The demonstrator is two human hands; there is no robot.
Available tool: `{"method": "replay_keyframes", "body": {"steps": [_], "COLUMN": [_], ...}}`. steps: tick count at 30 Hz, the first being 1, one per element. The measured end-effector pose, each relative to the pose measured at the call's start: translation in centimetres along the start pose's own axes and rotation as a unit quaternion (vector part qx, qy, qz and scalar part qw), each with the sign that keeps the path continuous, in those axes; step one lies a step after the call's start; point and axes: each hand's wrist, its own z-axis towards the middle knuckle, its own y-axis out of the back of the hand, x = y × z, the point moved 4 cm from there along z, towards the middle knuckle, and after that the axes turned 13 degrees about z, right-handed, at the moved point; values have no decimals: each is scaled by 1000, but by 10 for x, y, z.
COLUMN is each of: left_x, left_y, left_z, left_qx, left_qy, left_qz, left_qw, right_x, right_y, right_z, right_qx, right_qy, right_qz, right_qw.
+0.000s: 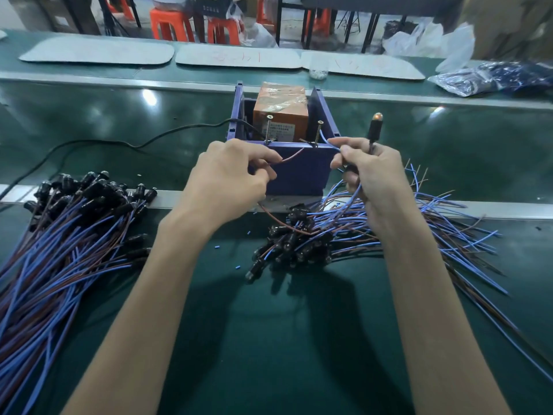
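Observation:
My left hand (230,175) pinches a brown wire (291,156) whose end reaches the left screw (268,128) of a purple box (299,172). My right hand (374,178) pinches a blue wire (329,142) whose end reaches the right screw (317,131), and it also holds a black indicator lamp (375,128) upright. The lamp's tip glows orange. An orange transformer (281,110) sits inside the box.
A pile of wired lamps (74,223) lies at the left on the green belt (269,324), and another pile (344,235) sits under my right hand. A black cable (119,142) runs left from the box. White mats (236,59) and plastic bags (493,76) lie beyond.

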Motion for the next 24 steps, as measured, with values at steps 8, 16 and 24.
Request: {"method": "replay_keyframes", "body": {"steps": [8,16,24], "left_x": [-2,8,14], "left_y": [-5,-7,-7], "left_z": [0,3,5], "left_qx": [33,109,130], "left_qy": [-2,3,4], "left_qz": [25,76,84], "left_qw": [999,991,988], "right_x": [6,21,34], "right_y": [-2,4,14], "right_z": [-2,-5,-6], "right_qx": [43,-31,-62], "right_qy": [-7,0,29], "right_qz": [-17,-216,-151], "right_qw": [999,976,986]}}
